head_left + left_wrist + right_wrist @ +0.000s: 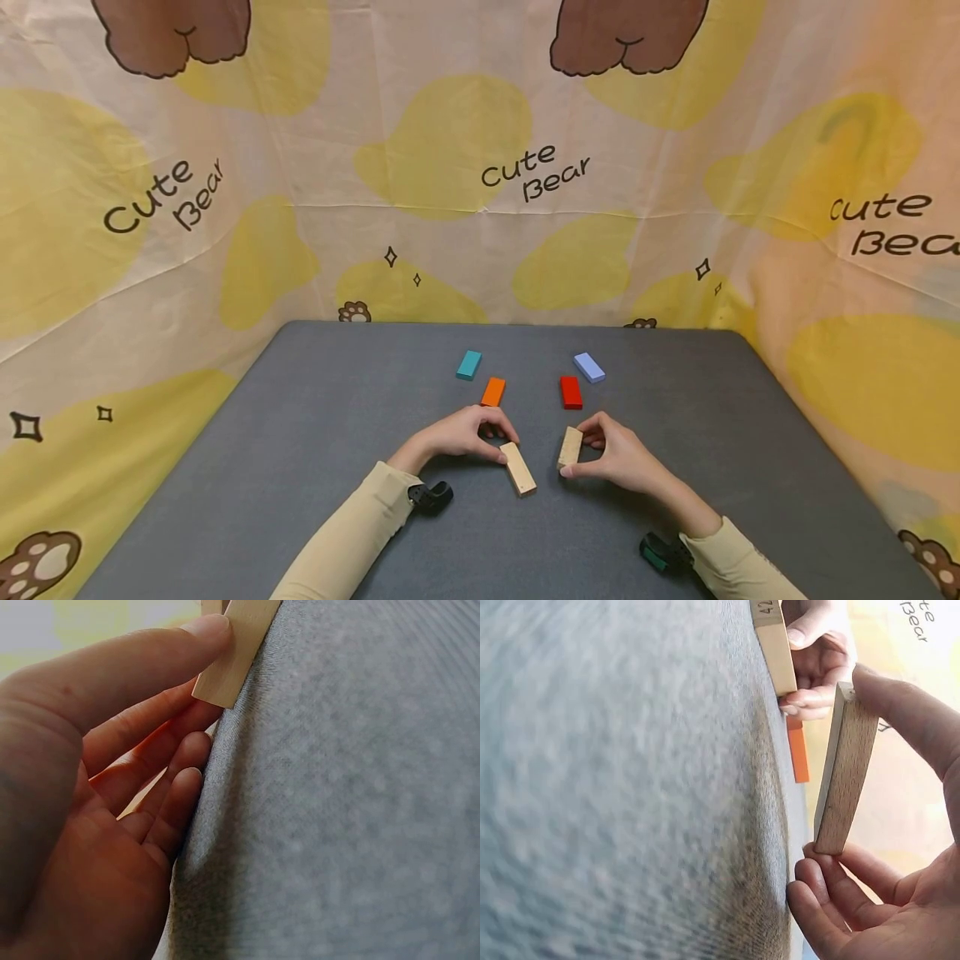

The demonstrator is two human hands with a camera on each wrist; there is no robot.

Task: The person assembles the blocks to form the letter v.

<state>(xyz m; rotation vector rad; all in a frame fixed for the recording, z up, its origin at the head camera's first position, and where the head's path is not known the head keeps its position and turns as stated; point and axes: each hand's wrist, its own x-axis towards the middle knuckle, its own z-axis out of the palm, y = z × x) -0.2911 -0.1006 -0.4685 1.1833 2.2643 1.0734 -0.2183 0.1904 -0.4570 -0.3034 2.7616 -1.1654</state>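
My left hand (463,433) pinches the far end of a plain wooden block (518,469) between thumb and forefinger. That block lies slantwise at the table surface, and the right wrist view shows "42" on its end. In the left wrist view the thumb (150,664) presses its side while the other fingers curl loosely below. To the right, my right hand (622,454) grips a second wooden block (570,448) by its two ends, thumb at the near end and fingertips at the far one. In the right wrist view this block (847,772) is held tilted, a gap away from the first.
Beyond the hands lie an orange block (493,391), a teal block (469,365), a red block (571,392) and a light blue block (589,367). They rest apart on the grey table (337,375). A printed cloth (450,142) hangs behind and along the sides.
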